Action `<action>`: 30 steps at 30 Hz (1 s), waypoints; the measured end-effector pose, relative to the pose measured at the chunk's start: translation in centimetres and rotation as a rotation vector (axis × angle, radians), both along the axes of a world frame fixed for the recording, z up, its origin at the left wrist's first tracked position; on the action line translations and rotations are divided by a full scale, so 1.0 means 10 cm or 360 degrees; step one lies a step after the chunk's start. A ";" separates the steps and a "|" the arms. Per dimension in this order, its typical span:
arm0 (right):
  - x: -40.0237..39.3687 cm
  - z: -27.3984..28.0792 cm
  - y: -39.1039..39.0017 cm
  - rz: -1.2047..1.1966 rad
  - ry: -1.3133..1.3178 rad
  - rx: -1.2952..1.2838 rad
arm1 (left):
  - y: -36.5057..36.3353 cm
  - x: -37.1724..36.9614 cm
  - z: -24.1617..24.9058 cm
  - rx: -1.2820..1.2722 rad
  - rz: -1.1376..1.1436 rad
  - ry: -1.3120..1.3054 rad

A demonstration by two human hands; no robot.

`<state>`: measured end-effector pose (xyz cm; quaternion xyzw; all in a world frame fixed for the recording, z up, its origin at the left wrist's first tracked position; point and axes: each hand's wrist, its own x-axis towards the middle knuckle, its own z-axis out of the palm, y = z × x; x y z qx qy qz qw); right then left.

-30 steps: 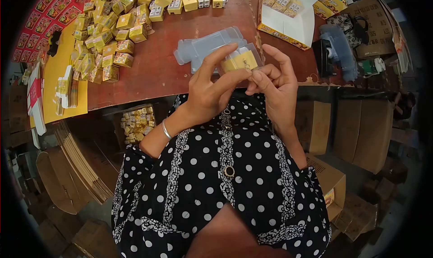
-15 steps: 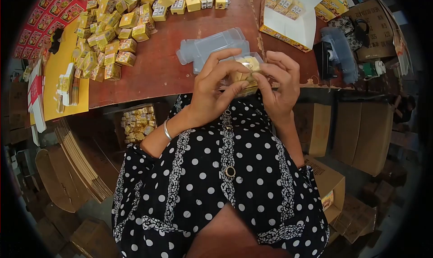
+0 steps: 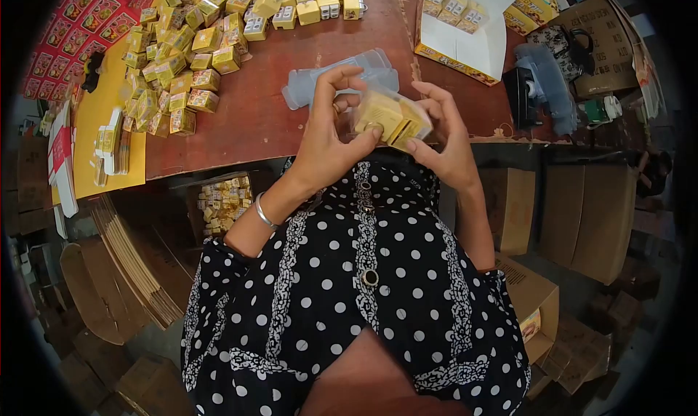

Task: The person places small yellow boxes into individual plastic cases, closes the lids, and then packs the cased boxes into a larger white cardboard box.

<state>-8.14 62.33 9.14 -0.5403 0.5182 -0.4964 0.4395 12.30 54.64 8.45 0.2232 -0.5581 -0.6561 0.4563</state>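
Over the table's front edge, a clear plastic box with yellow pieces in it (image 3: pixel 385 116) is between my two hands. My left hand (image 3: pixel 325 140) presses its thumb on the near left side, fingers curled around the far side. My right hand (image 3: pixel 452 143) grips the right end between thumb and fingers. The box is tilted, and a dark gap shows between its yellow parts. Just behind my hands lie flat, clear plastic box blanks (image 3: pixel 302 85), partly covered by my left hand.
Many small yellow boxes (image 3: pixel 171 70) are heaped at the left of the red table (image 3: pixel 247 129). Yellow cubes with white fronts (image 3: pixel 307 12) stand at the back. An open display carton (image 3: pixel 465 49) holds several cubes at the right. Cardboard boxes (image 3: pixel 582 220) stand below the table.
The plastic box has been turned and tilted, so its yellow side now faces me. My thumbs have moved apart, from its top to its near side.
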 end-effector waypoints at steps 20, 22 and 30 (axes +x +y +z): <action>-3.48 -0.64 0.45 -0.1294 0.1106 0.0666 | 0.00 0.03 -0.13 0.0334 -0.0580 -0.0394; -3.50 -0.62 0.44 -0.1160 0.1026 0.0801 | -0.01 0.01 -0.13 0.0338 -0.0607 -0.0390; -3.28 -0.60 0.51 -0.1229 0.0229 0.0604 | -0.03 0.01 -0.11 0.0347 -0.0589 -0.0408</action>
